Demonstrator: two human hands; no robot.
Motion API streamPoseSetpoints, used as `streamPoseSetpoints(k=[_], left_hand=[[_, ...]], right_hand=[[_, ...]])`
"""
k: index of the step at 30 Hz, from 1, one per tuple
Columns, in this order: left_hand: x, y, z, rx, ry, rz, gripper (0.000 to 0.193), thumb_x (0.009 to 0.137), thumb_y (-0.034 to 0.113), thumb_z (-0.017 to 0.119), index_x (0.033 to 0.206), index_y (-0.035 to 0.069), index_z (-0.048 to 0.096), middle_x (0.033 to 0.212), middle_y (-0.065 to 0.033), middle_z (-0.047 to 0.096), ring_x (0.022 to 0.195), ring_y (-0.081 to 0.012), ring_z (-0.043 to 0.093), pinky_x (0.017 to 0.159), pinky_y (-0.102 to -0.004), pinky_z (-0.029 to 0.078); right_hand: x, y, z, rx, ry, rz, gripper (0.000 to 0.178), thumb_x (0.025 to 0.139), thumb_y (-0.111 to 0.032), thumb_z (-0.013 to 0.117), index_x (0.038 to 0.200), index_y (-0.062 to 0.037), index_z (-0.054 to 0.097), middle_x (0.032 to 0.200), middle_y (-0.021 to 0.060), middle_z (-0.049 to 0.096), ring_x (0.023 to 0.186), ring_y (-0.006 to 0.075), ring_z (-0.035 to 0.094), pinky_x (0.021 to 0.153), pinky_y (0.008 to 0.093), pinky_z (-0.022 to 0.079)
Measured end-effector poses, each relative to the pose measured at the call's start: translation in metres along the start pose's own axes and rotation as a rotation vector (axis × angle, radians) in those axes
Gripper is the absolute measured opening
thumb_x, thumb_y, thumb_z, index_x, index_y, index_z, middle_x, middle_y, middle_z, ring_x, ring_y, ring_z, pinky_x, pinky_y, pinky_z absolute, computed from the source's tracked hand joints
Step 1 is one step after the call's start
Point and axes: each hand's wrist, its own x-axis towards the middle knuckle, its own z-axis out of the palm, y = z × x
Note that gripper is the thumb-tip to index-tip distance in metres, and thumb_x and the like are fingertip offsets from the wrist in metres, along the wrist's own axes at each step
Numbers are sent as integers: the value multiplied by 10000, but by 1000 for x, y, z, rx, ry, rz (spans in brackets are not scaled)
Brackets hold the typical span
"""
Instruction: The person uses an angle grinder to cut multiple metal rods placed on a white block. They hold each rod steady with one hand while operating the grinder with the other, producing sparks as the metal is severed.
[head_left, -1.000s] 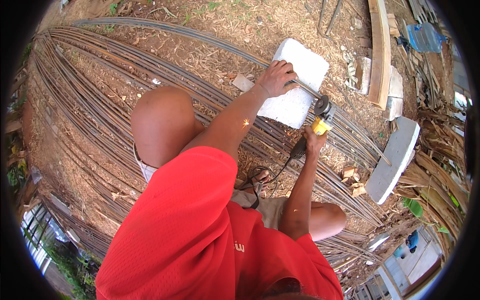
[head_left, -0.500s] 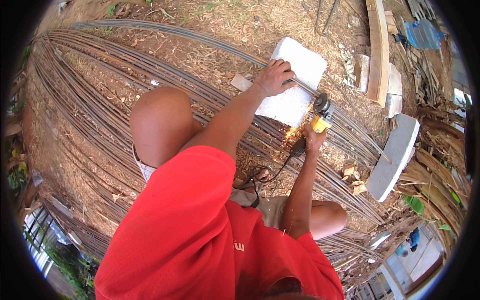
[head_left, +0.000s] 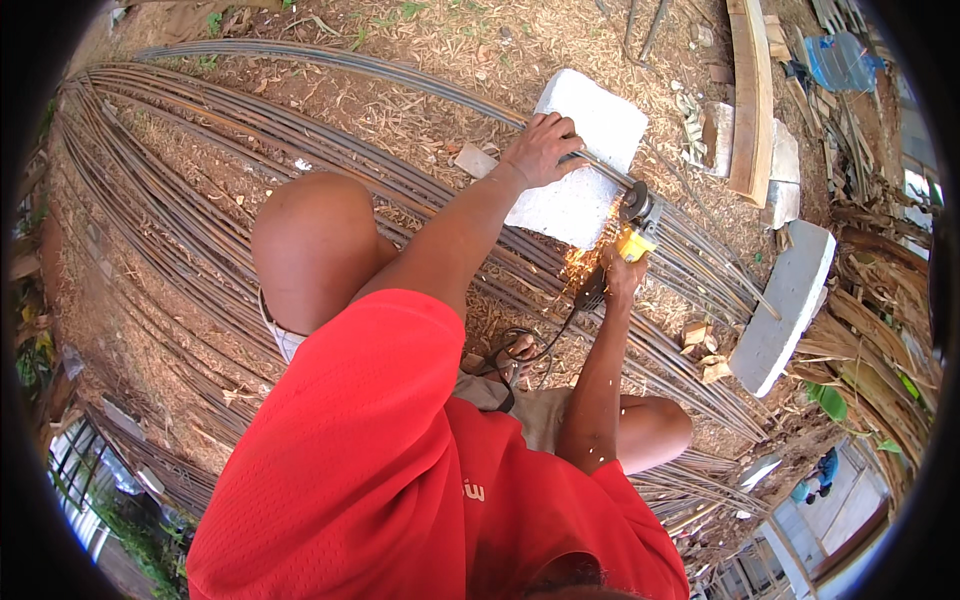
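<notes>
My left hand (head_left: 545, 150) is closed around a small bunch of long steel bars (head_left: 608, 172), pressing them where they cross a white block (head_left: 592, 105). My right hand (head_left: 624, 276) grips a yellow and grey angle grinder (head_left: 634, 243). Its dark disc (head_left: 634, 200) meets the bars just right of the block. Orange sparks (head_left: 585, 262) spray from the disc down toward me, over the block's near corner. A black cord (head_left: 545, 348) runs from the grinder's rear to the ground by my foot. The exact cut point is hidden behind the disc.
Many rusty bars (head_left: 200, 115) fan across the ground, under and beside my legs. A grey slab (head_left: 785, 305) stands by the bar ends at right. Beyond are a wooden plank (head_left: 750, 100), broken blocks (head_left: 783, 165) and a blue plastic bottle (head_left: 840, 64).
The sparks have become denser and spread wider below the disc. Both hands keep their places on the bars and grinder; the whole view has shifted slightly.
</notes>
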Motion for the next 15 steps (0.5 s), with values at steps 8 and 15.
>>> streamPoseSetpoints(k=[8,15], left_hand=[[-1,-2,2,-28,46,25,381,1050,506,728,1129,139,790,1171,-51,642,1220,-268,579,1114,-468,422],[0,-1,2,-13,4,0,388,1049,511,728,1137,139,793,1170,-51,642,1214,-262,582,1110,-465,422]], right_hand=[[-2,-10,2,-72,27,-15,452,834,-40,834,1240,-10,637,950,57,704,719,152,648,632,301,545],[-3,-15,3,-35,23,-16,445,841,-22,839,1245,-11,652,972,49,705,766,147,655,659,307,538]])
